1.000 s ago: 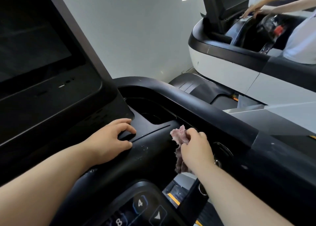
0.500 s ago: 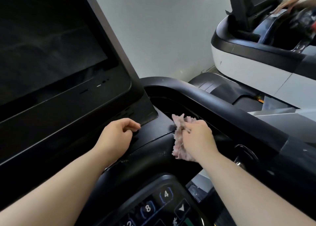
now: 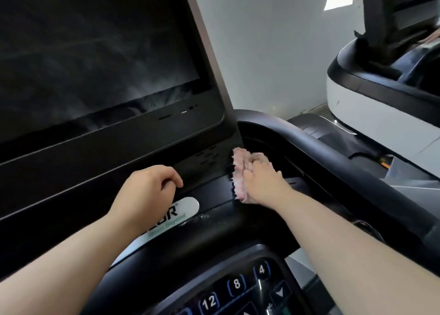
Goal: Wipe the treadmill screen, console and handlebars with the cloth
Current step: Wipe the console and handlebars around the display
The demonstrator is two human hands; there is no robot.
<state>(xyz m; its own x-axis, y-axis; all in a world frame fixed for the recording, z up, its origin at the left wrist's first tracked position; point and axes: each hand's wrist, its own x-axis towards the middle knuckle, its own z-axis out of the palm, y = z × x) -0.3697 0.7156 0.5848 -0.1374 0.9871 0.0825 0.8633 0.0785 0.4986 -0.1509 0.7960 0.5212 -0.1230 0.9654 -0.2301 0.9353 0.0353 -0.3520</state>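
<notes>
The black treadmill screen (image 3: 95, 52) fills the upper left, streaked and dark. Below it runs the black console (image 3: 214, 222) with a white logo plate (image 3: 188, 206). My right hand (image 3: 264, 183) holds a pink fluffy cloth (image 3: 239, 172) and presses it onto the console at the foot of the screen's right edge, beside a recessed tray. My left hand (image 3: 147, 191) rests on the console ledge under the screen with its fingers loosely curled, holding nothing. The curved black handlebar rail (image 3: 333, 162) runs to the right of the cloth.
A keypad (image 3: 238, 283) with numbered buttons lies at the bottom centre. A second treadmill (image 3: 371, 100), white and black, stands at the right, with another person's hand partly visible at its top edge. A white wall is behind.
My right hand has slid the cloth up and left across the console toward the screen's base. My left hand's fingers have curled in. The view has turned left, showing more screen.
</notes>
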